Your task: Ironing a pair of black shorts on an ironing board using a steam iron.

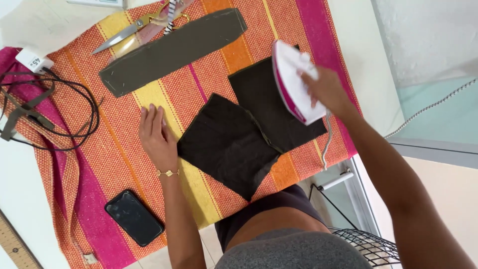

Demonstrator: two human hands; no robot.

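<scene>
My right hand (326, 89) grips a white and pink iron (291, 82), which rests on the far part of a dark brown fabric piece (271, 107). A second dark fabric piece (226, 144) overlaps it, nearer to me. Flat on the striped orange, yellow and pink cloth (124, 149) lies my left hand (155, 134), fingers apart, just left of the nearer fabric piece and holding nothing. A gold bracelet sits on that wrist.
A long olive fabric strip (169, 52) and scissors (132, 31) lie at the far side. A black phone (133, 217) lies near me on the left. Black cord (55, 112) coils at left. A wooden ruler (15, 246) and a wire basket (371, 246) sit at the lower edges.
</scene>
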